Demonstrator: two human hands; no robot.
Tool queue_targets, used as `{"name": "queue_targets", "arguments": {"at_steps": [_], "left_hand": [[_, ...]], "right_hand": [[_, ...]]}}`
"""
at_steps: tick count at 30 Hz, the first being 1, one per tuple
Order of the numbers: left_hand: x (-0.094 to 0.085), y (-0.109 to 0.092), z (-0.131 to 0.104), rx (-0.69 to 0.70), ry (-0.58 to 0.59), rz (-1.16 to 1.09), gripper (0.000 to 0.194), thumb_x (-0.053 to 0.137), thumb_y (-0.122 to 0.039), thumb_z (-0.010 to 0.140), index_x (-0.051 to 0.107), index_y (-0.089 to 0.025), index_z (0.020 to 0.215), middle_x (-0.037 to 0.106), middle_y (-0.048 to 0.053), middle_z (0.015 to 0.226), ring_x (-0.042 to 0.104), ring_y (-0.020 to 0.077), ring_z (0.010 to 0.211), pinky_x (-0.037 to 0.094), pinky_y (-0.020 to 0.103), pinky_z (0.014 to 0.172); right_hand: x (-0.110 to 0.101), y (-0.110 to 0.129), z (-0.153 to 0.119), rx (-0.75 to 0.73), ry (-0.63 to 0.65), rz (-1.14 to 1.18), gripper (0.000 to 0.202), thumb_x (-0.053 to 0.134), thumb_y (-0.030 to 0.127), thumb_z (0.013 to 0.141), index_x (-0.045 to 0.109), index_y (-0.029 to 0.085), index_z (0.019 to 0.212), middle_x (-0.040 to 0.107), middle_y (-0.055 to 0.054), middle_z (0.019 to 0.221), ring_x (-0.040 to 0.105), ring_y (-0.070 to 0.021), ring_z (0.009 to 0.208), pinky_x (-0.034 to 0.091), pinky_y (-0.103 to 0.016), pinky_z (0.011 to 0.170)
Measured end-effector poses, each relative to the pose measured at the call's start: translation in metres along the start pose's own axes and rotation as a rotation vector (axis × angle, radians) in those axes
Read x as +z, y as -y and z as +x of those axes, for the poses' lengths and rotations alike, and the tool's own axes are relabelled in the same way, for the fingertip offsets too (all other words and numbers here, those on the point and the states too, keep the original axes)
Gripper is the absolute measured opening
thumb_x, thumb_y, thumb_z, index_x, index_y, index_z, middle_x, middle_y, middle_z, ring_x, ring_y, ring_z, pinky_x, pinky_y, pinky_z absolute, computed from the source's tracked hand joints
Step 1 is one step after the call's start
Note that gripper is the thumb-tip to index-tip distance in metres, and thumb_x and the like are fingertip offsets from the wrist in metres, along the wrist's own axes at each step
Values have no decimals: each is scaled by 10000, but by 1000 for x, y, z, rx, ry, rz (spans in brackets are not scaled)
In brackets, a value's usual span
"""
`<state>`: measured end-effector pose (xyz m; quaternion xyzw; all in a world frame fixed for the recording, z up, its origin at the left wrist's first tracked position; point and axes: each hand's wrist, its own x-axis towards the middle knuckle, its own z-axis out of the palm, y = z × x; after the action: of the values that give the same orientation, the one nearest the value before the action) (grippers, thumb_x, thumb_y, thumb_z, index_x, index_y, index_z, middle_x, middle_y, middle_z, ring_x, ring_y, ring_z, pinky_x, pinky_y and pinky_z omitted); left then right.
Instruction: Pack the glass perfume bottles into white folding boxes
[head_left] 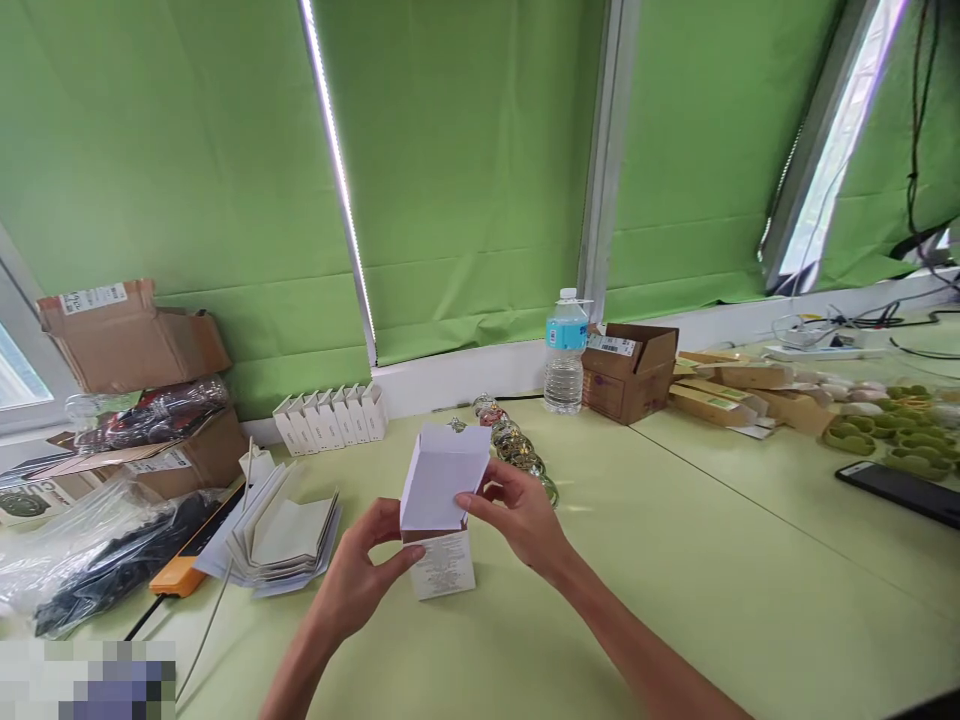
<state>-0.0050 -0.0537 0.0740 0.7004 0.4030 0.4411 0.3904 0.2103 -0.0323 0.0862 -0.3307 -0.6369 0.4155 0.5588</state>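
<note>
A small white box [444,568] with fine print on its near side stands upright on the table in front of me. My left hand [367,565] grips its left side, thumb on the printed face. The white top flap [442,480] is raised and leans back, and my right hand [525,512] pinches its right edge between thumb and fingers. Behind the box lies a row of shiny round metallic pieces [517,450], partly hidden by my right hand. To the left rests a stack of flattened white boxes [292,535].
A row of small white boxes [330,420] stands along the wall. A water bottle [565,360] and an open cardboard box [626,375] are at the back. Cartons and plastic bags [82,560] crowd the left; a phone [904,492] and green cup-like pieces [919,440] lie right.
</note>
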Motion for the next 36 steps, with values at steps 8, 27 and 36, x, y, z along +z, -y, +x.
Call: {"name": "queue_targets", "arguments": {"at_steps": [8, 27, 36], "left_hand": [[-3, 11, 0, 8, -15, -19, 208, 676, -296, 788, 552, -225, 940, 664, 28, 951, 633, 207, 936, 501, 349, 886], [-2, 10, -1, -33, -40, -76, 278, 693, -313, 769, 516, -233, 969, 667, 35, 1014, 636, 215, 970, 509, 350, 878], [-1, 10, -2, -21, -35, -74, 257, 681, -297, 784, 494, -224, 944, 658, 38, 997, 627, 196, 940, 504, 353, 878]], "right_hand": [[-1, -4, 0, -93, -19, -177, 286, 713, 410, 740, 691, 228, 959, 677, -29, 934, 555, -177, 805, 472, -310, 747], [-3, 2, -2, -138, 48, -228, 362, 701, 427, 764, 666, 246, 1076, 639, -59, 1145, 528, -236, 1103, 472, -357, 881], [-2, -3, -3, -101, 24, -151, 383, 667, 409, 803, 627, 238, 1144, 590, -73, 1254, 565, -228, 1079, 478, -382, 919]]}}
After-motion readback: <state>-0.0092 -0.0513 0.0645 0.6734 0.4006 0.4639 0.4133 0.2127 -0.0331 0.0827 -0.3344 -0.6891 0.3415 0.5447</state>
